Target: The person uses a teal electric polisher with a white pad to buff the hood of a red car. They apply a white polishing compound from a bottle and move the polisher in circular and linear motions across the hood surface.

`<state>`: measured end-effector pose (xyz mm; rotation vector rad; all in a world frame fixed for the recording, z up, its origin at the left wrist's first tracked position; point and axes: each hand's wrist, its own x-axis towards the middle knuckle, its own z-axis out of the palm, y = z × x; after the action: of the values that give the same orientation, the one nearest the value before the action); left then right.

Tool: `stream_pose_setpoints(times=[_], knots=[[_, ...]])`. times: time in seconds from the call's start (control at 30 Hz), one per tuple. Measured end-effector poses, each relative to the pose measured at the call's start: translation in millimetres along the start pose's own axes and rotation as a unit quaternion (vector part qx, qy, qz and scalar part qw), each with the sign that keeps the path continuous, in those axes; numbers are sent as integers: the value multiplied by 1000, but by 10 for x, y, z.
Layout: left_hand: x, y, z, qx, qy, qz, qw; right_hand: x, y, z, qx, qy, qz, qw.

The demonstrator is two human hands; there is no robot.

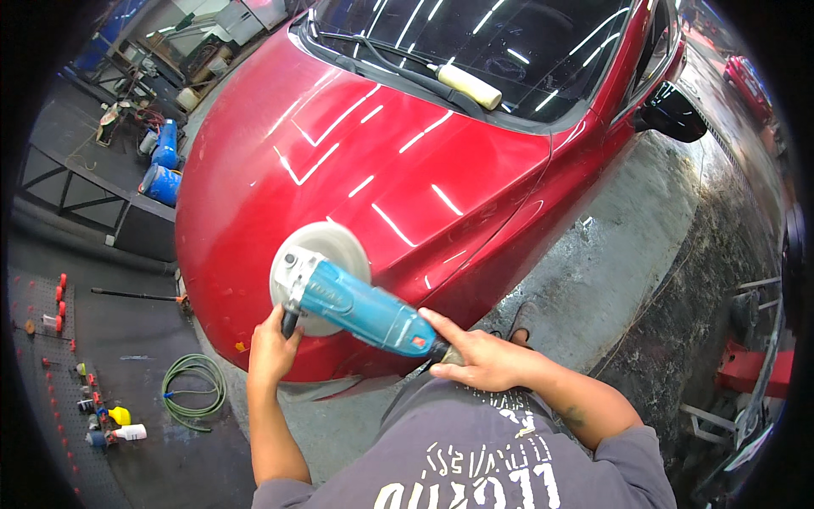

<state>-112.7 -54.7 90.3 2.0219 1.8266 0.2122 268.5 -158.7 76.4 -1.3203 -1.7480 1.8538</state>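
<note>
A teal electric polisher (365, 307) lies slantwise over the front of a red car's hood (297, 170). Its round white pad (343, 246) sits against the paint, as far as this view shows. My left hand (274, 343) is closed on the black side handle (291, 321) near the polisher's head. Around the rear end of the polisher, by its dark grip, my right hand (475, 352) is wrapped. Hazy patches and light reflections show on the hood.
A pale bottle (469, 86) lies at the windshield's base beside the wiper. Left of the car are a coiled green hose (194, 388), a pegboard (42, 339) and blue drums (161, 182). The car's side mirror (672, 112) juts out right. Red-and-metal equipment (755, 373) stands at far right.
</note>
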Motion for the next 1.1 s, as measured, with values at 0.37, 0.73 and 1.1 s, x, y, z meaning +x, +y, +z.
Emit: stream_pose_setpoints(times=[0.37, 0.73, 1.1], knots=[[-234, 105, 480, -71, 63, -16, 995, -405, 13, -66, -271, 107, -3, 957], [1091, 2791, 844, 33, -100, 241, 965, -1930, 690, -527, -150, 444, 89, 879], [1246, 2986, 775, 36, -103, 243, 964, -1989, 630, -702, -107, 424, 91, 895]])
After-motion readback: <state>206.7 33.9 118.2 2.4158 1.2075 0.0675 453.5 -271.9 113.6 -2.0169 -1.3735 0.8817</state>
